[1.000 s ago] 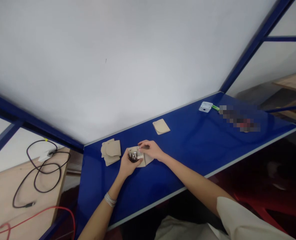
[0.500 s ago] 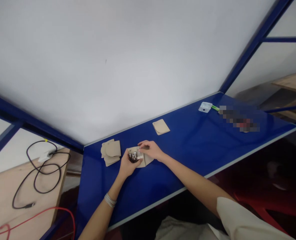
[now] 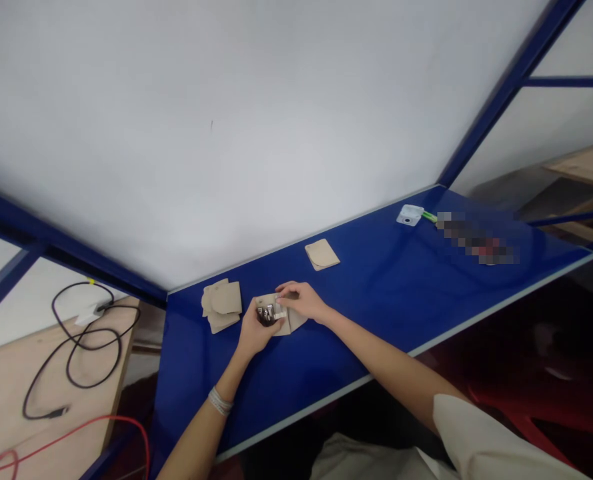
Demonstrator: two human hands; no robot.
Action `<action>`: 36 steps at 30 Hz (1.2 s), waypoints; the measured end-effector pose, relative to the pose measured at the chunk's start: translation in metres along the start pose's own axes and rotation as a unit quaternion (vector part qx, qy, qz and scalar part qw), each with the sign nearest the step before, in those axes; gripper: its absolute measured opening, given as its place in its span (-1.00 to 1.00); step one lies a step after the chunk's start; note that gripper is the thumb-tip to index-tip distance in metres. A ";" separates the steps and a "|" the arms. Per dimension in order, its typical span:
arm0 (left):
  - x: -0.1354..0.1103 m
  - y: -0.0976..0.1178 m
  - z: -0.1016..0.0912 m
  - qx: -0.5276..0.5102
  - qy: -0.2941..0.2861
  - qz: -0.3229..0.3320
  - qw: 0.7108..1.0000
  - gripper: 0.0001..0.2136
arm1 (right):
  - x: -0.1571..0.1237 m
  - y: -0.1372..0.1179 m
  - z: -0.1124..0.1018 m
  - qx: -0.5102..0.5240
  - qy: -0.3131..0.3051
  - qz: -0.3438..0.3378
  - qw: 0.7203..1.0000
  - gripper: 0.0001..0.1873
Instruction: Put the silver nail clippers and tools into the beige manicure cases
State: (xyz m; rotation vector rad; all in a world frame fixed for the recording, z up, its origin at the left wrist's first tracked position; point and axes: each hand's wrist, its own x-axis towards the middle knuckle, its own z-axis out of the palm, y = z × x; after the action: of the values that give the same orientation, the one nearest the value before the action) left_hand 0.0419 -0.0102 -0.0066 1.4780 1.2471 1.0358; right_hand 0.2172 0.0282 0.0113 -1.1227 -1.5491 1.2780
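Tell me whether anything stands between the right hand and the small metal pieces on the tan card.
Nothing visible does. The right hand lies over the tan card, its fingertips right beside the small metal pieces. The left hand touches those pieces from the opposite side, not between them and the right hand.

— Left hand (image 3: 256, 331)?
— Curled against small metal parts (image 3: 265, 315), on a folded tan card (image 3: 293, 323).
— Right hand (image 3: 303, 300)?
— Fingers (image 3: 289, 289) stretched over the same card, just beside the parts.
— Off to the left?
— A stack of tan cards (image 3: 221, 307), on the blue table (image 3: 376, 300).
— Farther right?
— One more tan card (image 3: 322, 254).
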 end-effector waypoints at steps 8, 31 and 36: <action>0.000 0.001 0.000 0.011 0.004 0.009 1.000 -0.56 | 0.001 0.002 0.000 0.002 0.002 -0.003 1.000 -0.85; 0.001 -0.003 0.000 -0.024 0.001 -0.012 1.000 -0.52 | 0.001 0.000 -0.001 0.007 0.002 0.003 1.000 -0.90; 0.000 -0.003 -0.001 -0.028 -0.003 -0.012 1.000 -0.51 | 0.002 0.001 -0.002 0.008 -0.001 0.001 1.000 -0.90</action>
State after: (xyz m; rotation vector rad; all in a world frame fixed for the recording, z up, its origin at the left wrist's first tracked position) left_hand 0.0401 -0.0094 -0.0097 1.4185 1.2193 1.0417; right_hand 0.2190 0.0304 0.0110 -1.1128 -1.5370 1.2915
